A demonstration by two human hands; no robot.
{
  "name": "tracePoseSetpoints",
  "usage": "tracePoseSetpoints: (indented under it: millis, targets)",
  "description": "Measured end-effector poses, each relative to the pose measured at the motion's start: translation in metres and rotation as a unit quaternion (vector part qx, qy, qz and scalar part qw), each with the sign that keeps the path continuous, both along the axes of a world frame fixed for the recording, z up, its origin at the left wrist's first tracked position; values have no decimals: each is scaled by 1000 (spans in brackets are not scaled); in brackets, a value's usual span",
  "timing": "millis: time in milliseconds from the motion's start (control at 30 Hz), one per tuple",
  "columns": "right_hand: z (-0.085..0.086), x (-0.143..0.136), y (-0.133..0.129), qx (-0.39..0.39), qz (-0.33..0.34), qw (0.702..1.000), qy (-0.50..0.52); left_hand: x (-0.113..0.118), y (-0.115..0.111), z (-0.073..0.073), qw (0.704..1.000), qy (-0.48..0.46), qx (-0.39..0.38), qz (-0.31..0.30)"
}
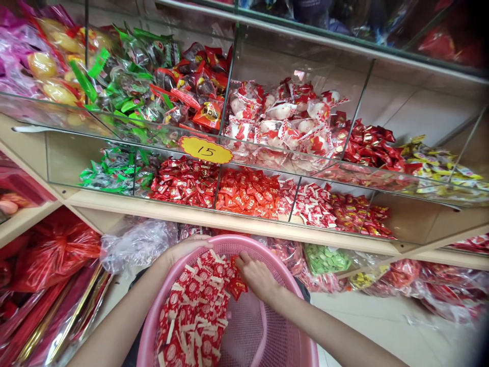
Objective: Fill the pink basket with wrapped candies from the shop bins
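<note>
A pink plastic basket (pixel 282 270) stands below the shelf, with many red and cream wrapped packets (pixel 202 300) heaped on its left side. At its far left rim is my left hand (pixel 189 247), closed over the edge. My right hand (pixel 254 275) is inside the basket near the far wall, its fingers bent together at some plain red packets (pixel 237 288) beside the heap. Whether a packet is pinched between those fingers is hidden. The basket's right part shows its bare mesh bottom.
Glass-fronted shelves with sorted wrapped sweets (pixel 248 193) cross the view, bearing a yellow "15" tag (pixel 206 150). Bagged goods (pixel 328 259) lie beneath the bottom shelf. Red bags (pixel 57 255) and long shiny rolls (pixel 69 311) are at the left.
</note>
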State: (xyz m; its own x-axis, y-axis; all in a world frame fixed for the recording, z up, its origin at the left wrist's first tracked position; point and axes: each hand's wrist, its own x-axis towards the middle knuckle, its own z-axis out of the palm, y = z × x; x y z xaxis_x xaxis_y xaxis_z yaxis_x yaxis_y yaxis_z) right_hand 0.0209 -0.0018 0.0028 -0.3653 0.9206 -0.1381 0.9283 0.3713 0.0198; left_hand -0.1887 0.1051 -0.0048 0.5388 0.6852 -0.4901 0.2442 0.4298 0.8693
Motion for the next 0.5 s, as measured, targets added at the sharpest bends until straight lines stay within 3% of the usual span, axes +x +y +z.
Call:
tracePoseSetpoints:
  millis: [167,300,500]
  targets:
    - [-16,-3,7,22,20,999,-27,0,0,1,999,15,29,4]
    - [-16,-2,9,12,14,1000,-23,0,-2,5,1000,6,15,0]
    - [-13,12,9,-29,-37,995,86,-1,-3,6,1000,3,11,-7]
